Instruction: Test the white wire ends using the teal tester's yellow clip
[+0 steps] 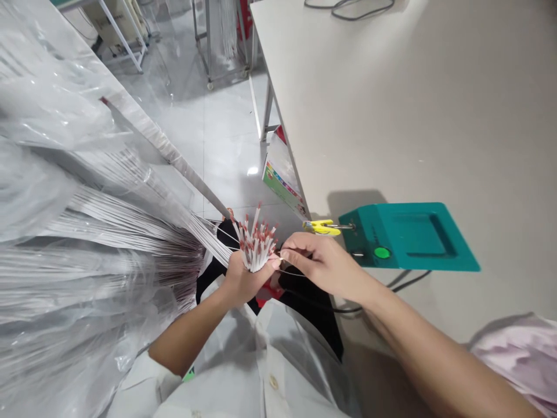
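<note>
My left hand [246, 281] is closed around a bundle of thin white wires [256, 255] whose reddish-brown tips point up and fan out. Just right of the bundle, my right hand [319, 261] pinches the end of a single wire [282, 259] between thumb and fingers. Beyond my right hand a teal device [418, 235] with a round green button [382, 253] sits on the table. A yellow clip [322, 227] is attached to a metal rod on the device's left side.
Long white wires [130, 232] under clear plastic fill the left side. The pale table [391, 116] spans the right, with a black cable [352, 8] at its far edge and pinkish cloth [517, 354] at lower right. A printed box [282, 174] stands beside the table.
</note>
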The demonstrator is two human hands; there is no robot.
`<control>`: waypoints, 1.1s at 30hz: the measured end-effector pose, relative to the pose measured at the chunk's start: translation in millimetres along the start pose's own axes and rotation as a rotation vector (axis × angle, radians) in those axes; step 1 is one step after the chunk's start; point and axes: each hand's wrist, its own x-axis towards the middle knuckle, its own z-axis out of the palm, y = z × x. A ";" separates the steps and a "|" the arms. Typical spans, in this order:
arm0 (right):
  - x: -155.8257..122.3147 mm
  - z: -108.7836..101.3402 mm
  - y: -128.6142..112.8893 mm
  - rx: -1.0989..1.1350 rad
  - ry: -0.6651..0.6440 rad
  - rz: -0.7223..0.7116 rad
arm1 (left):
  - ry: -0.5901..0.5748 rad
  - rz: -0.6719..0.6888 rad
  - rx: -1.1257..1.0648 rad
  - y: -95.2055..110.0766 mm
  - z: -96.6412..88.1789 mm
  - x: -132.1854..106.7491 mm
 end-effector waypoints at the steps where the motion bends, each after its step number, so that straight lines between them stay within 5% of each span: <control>1: 1.2 -3.0 0.7 -0.001 -0.064 0.043 | -0.004 0.005 0.008 0.3 -0.4 -1.0; 7: 4.4 -11.1 7.6 -0.167 -0.069 0.112 | -0.084 -0.002 0.011 7.8 -5.3 -3.8; 15: -7.6 7.9 4.2 0.379 0.158 0.098 | -0.083 0.002 -0.041 -1.1 -9.6 -1.0; 22: -8.8 20.0 -2.0 0.431 0.185 -0.029 | -0.077 -0.065 -0.123 -1.2 -10.0 -0.5; 27: -9.4 36.1 8.0 0.616 0.213 0.090 | -0.060 -0.129 -0.268 -11.2 -11.6 -0.9; 33: -13.3 42.6 10.0 0.579 0.245 0.079 | -0.025 -0.104 -0.298 -13.4 -11.3 -1.4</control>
